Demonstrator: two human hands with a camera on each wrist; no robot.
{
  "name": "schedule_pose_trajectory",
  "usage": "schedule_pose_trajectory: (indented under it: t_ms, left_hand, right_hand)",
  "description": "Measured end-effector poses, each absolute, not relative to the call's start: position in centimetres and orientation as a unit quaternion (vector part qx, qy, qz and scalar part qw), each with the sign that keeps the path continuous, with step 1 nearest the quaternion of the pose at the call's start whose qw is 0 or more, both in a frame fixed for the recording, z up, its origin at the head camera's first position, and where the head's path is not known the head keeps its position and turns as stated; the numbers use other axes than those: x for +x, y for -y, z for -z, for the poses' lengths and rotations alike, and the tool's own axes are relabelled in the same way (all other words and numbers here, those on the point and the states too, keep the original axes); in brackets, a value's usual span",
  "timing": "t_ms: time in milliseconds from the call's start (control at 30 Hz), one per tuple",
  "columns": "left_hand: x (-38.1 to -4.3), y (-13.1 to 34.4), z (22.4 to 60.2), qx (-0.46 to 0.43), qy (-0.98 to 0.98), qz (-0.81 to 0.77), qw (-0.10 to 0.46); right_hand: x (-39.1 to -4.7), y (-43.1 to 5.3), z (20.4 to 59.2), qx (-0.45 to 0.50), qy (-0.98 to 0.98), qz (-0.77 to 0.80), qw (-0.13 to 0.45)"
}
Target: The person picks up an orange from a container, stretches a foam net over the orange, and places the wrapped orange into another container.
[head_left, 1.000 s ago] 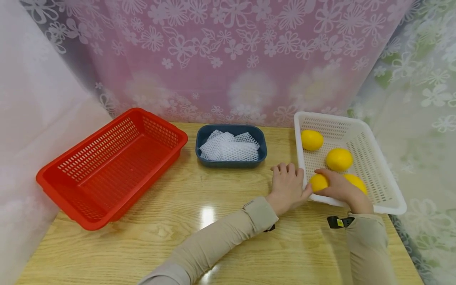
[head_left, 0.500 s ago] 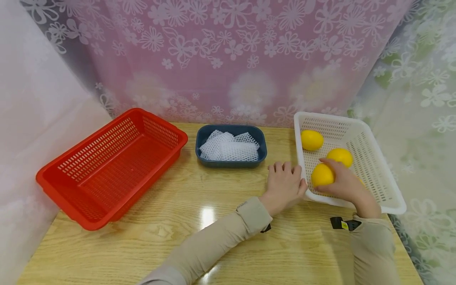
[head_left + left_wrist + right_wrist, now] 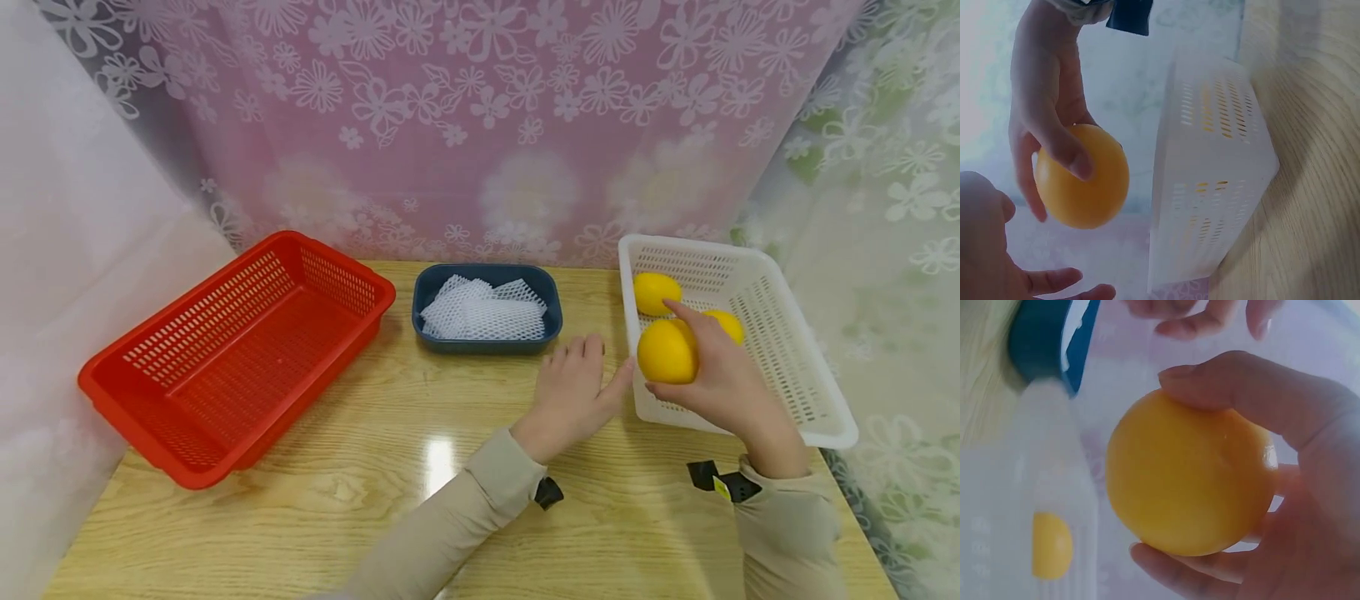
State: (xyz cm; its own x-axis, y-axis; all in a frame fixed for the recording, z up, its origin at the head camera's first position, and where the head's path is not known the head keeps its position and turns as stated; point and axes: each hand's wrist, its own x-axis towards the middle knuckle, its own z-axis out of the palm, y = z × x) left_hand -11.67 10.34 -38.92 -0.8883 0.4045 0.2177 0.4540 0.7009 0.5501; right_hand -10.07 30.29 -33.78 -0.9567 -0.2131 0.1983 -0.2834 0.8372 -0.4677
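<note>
Nearest, we see two beige sleeves [image 3: 442,521] over a wood-grain table [image 3: 352,446]. We read clock positions in the head view from the left hand [image 3: 573,393], whose fingers are loosely extended, the thumb spread away from them. At three o'clock, the right hand [image 3: 731,387] curls its thumb and fingers round a yellow fruit [image 3: 667,352]; we find this fruit at two o'clock, raised above the rim of the white basket [image 3: 812,358]. Inside that basket we note a second fruit [image 3: 656,292], at twelve o'clock from the held one, and a third fruit [image 3: 729,323], partly hidden, at two. The red basket [image 3: 247,346] lies at nine o'clock. At ten, a blue tray [image 3: 487,347] contains white netting [image 3: 498,317]. Farthest, we see a pink floral curtain [image 3: 517,150].
</note>
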Motion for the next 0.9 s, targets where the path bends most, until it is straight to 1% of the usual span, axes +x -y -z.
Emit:
schedule_pose_trajectory:
  t_ms: [267,467,567,900]
  left_hand:
    - [-11.9,-8.0,39.9,-0.222,0.859,0.461,0.016]
    - [-11.4,-6.7,41.0,-0.226,0.782,0.579,-0.052]
    - [-11.0,-6.2,41.6,-0.233,0.736,0.631,-0.076]
    - [-10.3,-4.2,43.0,-0.198,0.668,0.713,-0.076]
  right_hand:
    - [-9.4,-27.1,33.6,0.198,0.922,-0.303,0.133]
    - [-9.3,-24.6,34.4,0.240,0.909,-0.297,0.170]
    - [-9.4,-23.5,35.1,0.271,0.896,-0.299,0.185]
    - [-9.6,-20.0,37.8,0.322,0.852,-0.368,0.185]
